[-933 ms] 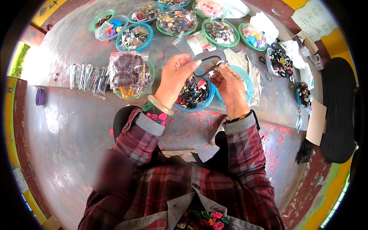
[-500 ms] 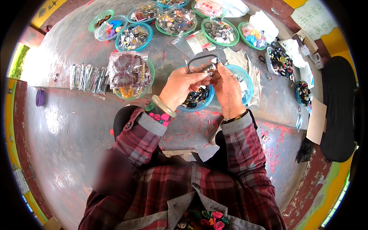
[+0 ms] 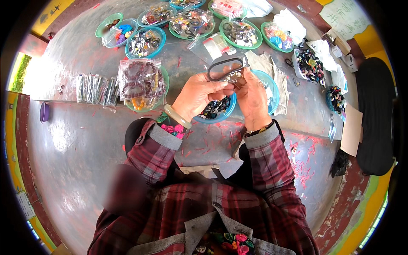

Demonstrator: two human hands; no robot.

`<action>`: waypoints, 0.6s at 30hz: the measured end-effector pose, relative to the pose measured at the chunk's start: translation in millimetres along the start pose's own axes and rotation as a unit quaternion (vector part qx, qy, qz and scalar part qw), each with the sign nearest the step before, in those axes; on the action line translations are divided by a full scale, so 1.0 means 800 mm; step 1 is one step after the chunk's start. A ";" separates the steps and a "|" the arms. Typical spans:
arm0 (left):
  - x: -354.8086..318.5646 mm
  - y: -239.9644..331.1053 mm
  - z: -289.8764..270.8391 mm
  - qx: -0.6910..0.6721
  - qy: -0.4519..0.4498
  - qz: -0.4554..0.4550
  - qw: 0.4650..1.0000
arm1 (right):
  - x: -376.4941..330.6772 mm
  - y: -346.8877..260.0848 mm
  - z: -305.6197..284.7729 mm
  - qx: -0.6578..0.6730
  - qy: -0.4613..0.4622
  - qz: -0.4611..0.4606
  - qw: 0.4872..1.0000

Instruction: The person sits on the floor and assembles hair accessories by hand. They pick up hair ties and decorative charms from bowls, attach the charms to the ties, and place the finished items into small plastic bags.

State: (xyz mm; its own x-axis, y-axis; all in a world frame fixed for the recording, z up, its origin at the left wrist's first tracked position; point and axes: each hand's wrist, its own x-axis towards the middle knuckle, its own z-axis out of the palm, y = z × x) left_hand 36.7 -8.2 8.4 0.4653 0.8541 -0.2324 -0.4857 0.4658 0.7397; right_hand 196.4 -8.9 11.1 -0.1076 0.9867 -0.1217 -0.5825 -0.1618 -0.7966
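My left hand (image 3: 199, 92) and my right hand (image 3: 252, 97) are close together, fingers pinched on a black elastic hair tie (image 3: 209, 70). Its loop stands up above the fingertips, and a small pale, shiny ornament (image 3: 233, 77) shows between the hands. Clear plastic seems to lie around it, though the fingers hide part of that. Below the hands, a blue basin (image 3: 233, 109) holds a heap of dark hair ties (image 3: 215, 108). Partly behind my right hand sits a second blue basin (image 3: 275, 87) with whitish contents.
Several basins of bagged accessories, such as a green one (image 3: 260, 40), line the back. Packed bead strings (image 3: 142, 78) and slim bagged items (image 3: 97, 90) lie at left. A grey cloth (image 3: 280, 83) and a white tray (image 3: 298, 70) are at right. The ledge edge (image 3: 306, 135) runs before me.
The hair tie's loop has turned and now shows as a wider oval above my fingers. My left hand has shifted slightly, and the whole view has moved a little.
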 end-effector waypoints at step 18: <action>0.006 0.001 -0.002 -0.020 0.010 0.077 0.997 | 0.000 0.005 -0.004 -0.050 0.013 0.052 0.997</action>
State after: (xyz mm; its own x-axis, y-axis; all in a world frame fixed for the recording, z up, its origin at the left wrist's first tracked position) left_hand 37.0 -3.4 6.9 0.3671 0.9209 -0.1309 -0.5802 0.3367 0.7417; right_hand 196.5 -9.2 6.4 -0.1420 0.9651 -0.2202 -0.4861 -0.2618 -0.8337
